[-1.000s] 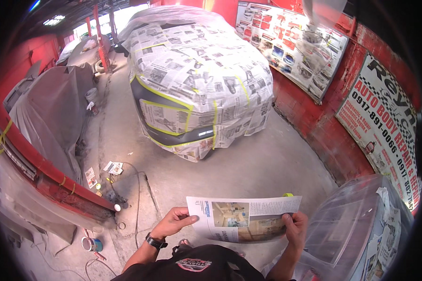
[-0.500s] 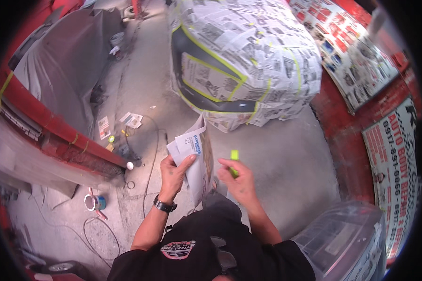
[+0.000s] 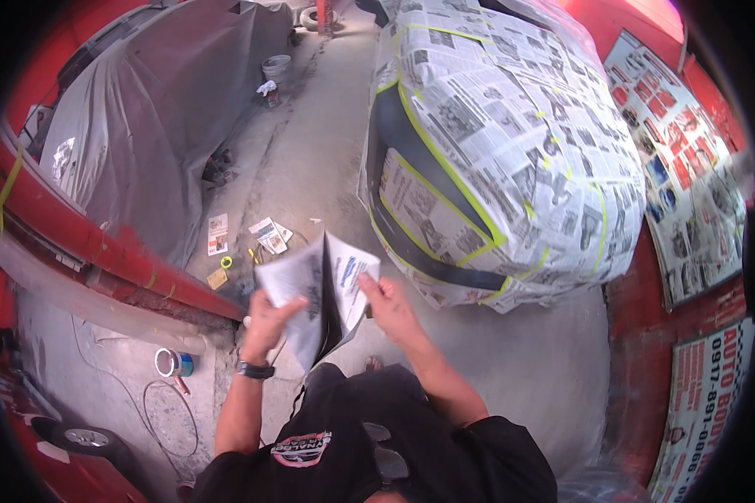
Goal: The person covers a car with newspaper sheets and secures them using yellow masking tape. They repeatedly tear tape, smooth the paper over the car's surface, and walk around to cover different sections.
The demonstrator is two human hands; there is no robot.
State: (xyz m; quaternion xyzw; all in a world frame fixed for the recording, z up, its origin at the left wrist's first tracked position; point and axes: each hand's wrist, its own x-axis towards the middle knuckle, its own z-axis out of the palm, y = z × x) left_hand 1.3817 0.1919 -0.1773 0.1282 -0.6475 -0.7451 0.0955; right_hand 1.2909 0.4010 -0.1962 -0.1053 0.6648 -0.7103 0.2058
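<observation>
Indoors, a person's bare left hand gripped one side of a folded sheet of white-and-grey printed newspaper, thumb across its face, while the right hand pinched the opposite edge. The sheet stood partly open above the dark-clothed lap, its halves parted in a narrow V, apart from the vehicle beyond. A black wristwatch circled the left wrist.

Ahead and to the right, the vehicle wore a patchwork of newsprint across most of its visible surface, fastened with yellow-green masking tape. That covering appeared largely done; a curved dark-grey front section remained bare, and the sheet in hand was not yet attached to anything. Whether the bare section was meant to be covered could not be told.

To the left, loose printed papers and a small yellow-green ring lay on the concrete floor, near an open blue-labelled can. Farther off hung a grey drape behind a red beam.
</observation>
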